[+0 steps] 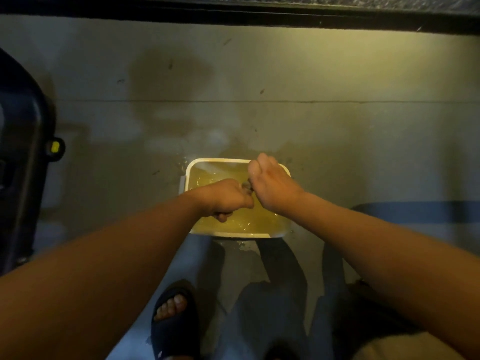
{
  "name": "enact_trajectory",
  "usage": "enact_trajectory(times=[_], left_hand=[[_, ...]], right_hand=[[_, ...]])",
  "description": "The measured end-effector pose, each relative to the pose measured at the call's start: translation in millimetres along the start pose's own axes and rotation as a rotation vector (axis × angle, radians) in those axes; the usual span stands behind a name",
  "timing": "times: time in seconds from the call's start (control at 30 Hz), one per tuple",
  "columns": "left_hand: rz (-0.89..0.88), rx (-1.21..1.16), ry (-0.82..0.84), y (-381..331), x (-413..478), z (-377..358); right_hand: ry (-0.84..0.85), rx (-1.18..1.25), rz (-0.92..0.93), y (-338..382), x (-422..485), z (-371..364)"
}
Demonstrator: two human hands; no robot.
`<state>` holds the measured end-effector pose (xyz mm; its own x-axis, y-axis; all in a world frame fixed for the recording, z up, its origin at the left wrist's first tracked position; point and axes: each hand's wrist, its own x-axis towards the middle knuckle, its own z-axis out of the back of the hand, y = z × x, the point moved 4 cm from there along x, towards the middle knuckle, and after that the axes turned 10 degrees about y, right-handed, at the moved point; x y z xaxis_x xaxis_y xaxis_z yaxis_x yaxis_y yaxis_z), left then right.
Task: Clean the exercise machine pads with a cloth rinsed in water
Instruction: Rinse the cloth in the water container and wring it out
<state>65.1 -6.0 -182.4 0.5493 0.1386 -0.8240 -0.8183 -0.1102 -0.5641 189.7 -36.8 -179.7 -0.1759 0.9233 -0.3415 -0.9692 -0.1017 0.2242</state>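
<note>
A white rectangular basin (215,161) of yellowish water stands on the concrete floor. Both my hands hover over it, fists curled round a small dark cloth (248,186) of which only a bit shows between them. My left hand (226,198) grips the near end, knuckles up. My right hand (270,185) grips the far end, close against the left. Most of the cloth is hidden inside the fists.
A black exercise machine part (20,152) with a yellow knob (55,147) stands at the left edge. Wet splashes mark the floor (259,74) round the basin. My sandalled foot (171,315) is below, and a dark ledge (259,11) runs along the top.
</note>
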Motion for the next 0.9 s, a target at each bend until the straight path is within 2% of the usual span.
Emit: enact_trajectory(times=[0.1, 0.17, 0.23, 0.4, 0.53, 0.67, 0.9], left_hand=[[-0.029, 0.211, -0.139, -21, -29, -4], [-0.041, 0.284, -0.198, -33, -55, -7], [-0.041, 0.299, -0.234, -48, -85, -8], [-0.070, 0.170, -0.351, -88, -184, 4], [-0.119, 0.059, -0.395, -123, -266, 13], [-0.256, -0.073, -0.480, -165, -350, 22], [-0.390, -0.459, -0.417, -203, -452, 17]], right_hand=[[0.063, 0.179, -0.099, 7, -16, 29], [0.143, 0.341, -0.126, 16, -32, 50], [0.151, 0.513, -0.160, 26, -49, 78], [0.068, 0.933, -0.355, 54, -87, 172], [0.021, 0.968, -0.327, 89, -117, 264], [-0.018, 1.049, -0.375, 122, -151, 346], [-0.091, 1.197, -0.566, 158, -205, 423]])
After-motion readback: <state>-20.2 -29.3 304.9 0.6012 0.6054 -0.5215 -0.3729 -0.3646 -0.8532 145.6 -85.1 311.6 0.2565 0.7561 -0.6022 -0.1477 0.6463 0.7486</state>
